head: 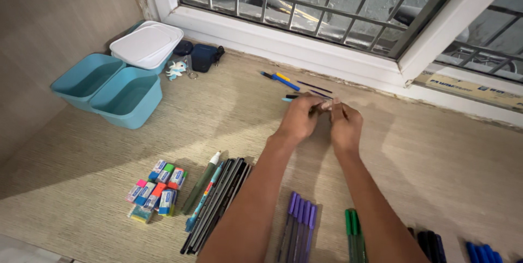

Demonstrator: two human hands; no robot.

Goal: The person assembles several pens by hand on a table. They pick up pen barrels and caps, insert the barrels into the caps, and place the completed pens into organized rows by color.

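Pen (291, 97): dark body, pale blue end, lies on the mat (436, 176) with its long axis roughly left-right, touching the far side of the left hand (299, 117). Only the left part shows; the rest is hidden by the fingers.

All places below are relative to the hands.

Far left, near the wall: two open teal tubs (109, 90), a third behind them under a white lid (147, 45).
Left and beyond: small toy figure (176, 69), dark pouch (204, 57).
Left and nearer the camera: cluster of erasers (155, 189), then a row of pens and pencils (215, 203).
Just beyond: blue pen (280, 80) and a thin dark stick (314, 86), near the window frame (305, 50).

Left hand: fingers curled, tips meeting the right hand over a small item. Whether that item is the pen's own end or a separate piece, cannot tell.
Right hand (345, 126): fingers drawn together, thumb and forefinger pinching at the same spot. Hands touch at the fingertips.

Left hand is nearer the pen's visible end; pen extends leftward from the pinch.

Nearer the camera, between the forearms: purple pens (299, 222), green pens (354, 230).
Nearer and right: dark markers (430, 244), blue markers (482, 252) at the frame edge.
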